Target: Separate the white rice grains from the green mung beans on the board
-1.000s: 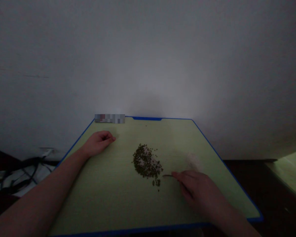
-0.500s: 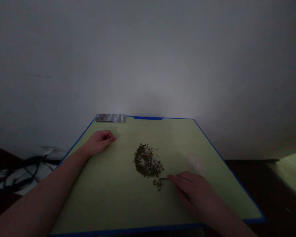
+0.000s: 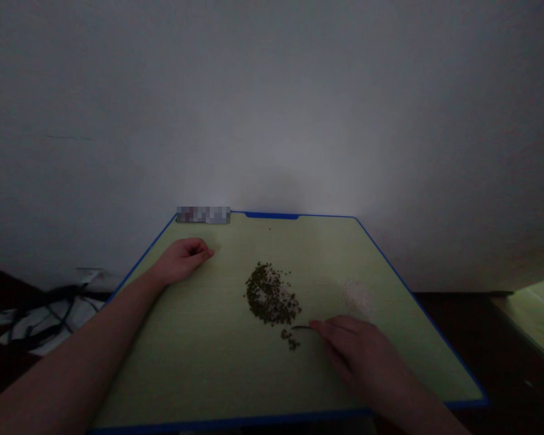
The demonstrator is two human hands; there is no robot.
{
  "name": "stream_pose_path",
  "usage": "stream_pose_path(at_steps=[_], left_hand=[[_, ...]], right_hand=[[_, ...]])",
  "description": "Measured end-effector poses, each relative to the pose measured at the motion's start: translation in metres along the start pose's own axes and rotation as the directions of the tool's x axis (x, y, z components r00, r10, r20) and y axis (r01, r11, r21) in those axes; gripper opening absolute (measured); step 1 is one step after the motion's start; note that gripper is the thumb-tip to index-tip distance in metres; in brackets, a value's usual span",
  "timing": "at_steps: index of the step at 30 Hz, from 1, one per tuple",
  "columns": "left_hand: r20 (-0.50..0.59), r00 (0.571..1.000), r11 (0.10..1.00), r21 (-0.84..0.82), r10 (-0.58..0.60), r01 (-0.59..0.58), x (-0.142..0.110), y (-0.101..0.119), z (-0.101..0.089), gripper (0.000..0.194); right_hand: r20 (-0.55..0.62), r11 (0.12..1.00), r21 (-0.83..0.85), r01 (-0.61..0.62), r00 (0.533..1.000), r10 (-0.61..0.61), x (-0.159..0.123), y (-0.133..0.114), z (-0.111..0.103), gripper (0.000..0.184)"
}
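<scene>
My right hand point(image 3: 360, 353) is closed on a thin metal tool point(image 3: 301, 327), whose slender tip points left; its exact kind is not clear. Just below that tip lies a small cluster of dark greenish-brown grains point(image 3: 291, 342). Beyond it spreads a bigger pile point(image 3: 267, 296) of the same dark grains mixed with pale, rice-like ones. To the right, past my right hand, is a patch of pale grains point(image 3: 358, 296). My left hand point(image 3: 184, 260) rests on the table at the left, fingers curled in and thumb against them, with nothing visible in it.
The pale-green table point(image 3: 199, 362) has a blue rim and stands against a grey wall point(image 3: 272, 109). A blurred-out flat item point(image 3: 203, 215) lies at its far left corner. Black cables point(image 3: 49, 314) and white sheets are on the left, beyond the table. Lighting is dim.
The small cluster below the tool tip looks a little thinner and its grains have shifted. Both hands stay in nearly the same place.
</scene>
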State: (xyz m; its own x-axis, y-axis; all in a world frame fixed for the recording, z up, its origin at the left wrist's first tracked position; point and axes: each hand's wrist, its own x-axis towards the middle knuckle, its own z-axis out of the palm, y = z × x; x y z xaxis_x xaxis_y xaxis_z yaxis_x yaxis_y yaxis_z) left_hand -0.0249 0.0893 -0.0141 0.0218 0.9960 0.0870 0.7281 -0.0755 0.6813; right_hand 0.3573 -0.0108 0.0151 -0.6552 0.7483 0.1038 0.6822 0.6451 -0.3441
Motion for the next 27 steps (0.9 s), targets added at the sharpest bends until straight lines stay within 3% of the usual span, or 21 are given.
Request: stream_pose_path(at_steps=[14,27], left_hand=[[0.005,1.000,0.999,-0.032,0.002,-0.002,-0.001,0.003,0.001,0.030],[0.009,1.000,1.000,0.005,0.015,-0.015,0.000,0.003,-0.001,0.029]], right_hand=[[0.000,0.997,-0.020,0.073,0.997,-0.073,0.002,-0.005,0.006,0.039],[-0.022,0.999,-0.013,0.049,0.999,-0.049,-0.002,-0.010,0.015,0.039]])
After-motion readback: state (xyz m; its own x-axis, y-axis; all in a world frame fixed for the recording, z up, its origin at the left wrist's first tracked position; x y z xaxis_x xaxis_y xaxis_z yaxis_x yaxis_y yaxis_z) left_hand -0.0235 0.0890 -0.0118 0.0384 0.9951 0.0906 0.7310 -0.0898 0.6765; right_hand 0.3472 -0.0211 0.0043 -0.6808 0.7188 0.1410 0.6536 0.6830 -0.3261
